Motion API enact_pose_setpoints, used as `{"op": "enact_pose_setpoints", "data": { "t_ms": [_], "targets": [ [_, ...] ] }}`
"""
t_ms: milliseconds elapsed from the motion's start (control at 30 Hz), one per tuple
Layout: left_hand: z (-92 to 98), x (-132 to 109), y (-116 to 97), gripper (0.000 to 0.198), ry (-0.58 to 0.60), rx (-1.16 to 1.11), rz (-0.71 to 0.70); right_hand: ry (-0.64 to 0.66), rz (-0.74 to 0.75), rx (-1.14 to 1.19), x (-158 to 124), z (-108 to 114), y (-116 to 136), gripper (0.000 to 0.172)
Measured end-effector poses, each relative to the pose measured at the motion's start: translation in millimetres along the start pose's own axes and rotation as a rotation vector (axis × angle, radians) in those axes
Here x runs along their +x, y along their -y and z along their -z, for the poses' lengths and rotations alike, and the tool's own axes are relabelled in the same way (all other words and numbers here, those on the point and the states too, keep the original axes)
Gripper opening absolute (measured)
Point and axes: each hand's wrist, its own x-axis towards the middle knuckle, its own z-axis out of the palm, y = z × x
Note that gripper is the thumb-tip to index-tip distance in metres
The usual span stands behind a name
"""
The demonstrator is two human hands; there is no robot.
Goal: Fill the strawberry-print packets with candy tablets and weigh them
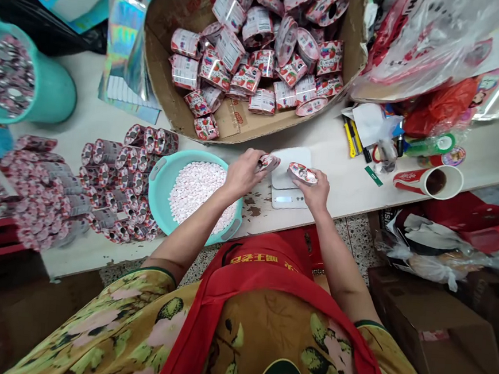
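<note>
Left hand (pixel 244 175): grips 1 pack (pixel 269 162) | right hand (pixel 317 191): grips 1 pack (pixel 301 172)

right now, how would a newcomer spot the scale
Find the big cardboard box heaped with printed packs. Below it in view, partly covered by the right hand, lies the scale, flat and white. Unlike the teal basin nearby, it carries a display.

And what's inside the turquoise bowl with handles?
A pile of small, pale tablet-like pieces shows in the turquoise bowl. The left forearm hides some, and the top layer covers whatever lies beneath.
</note>
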Motion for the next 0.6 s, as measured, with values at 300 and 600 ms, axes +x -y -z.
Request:
{"op": "enact_pose_setpoints", "data": {
  "t_ms": [300,600],
  "targets": [
    [14.6,-87,19,0.031,0.087,0.001,-0.059,-0.016,0.194,-0.21,11,3,-7,0.068],
    [-10.5,-108,2,0.034,0.401,0.16,-0.46,-0.19,-0.203,-0.01,-64,54,-46,0.046]
  ]
}}
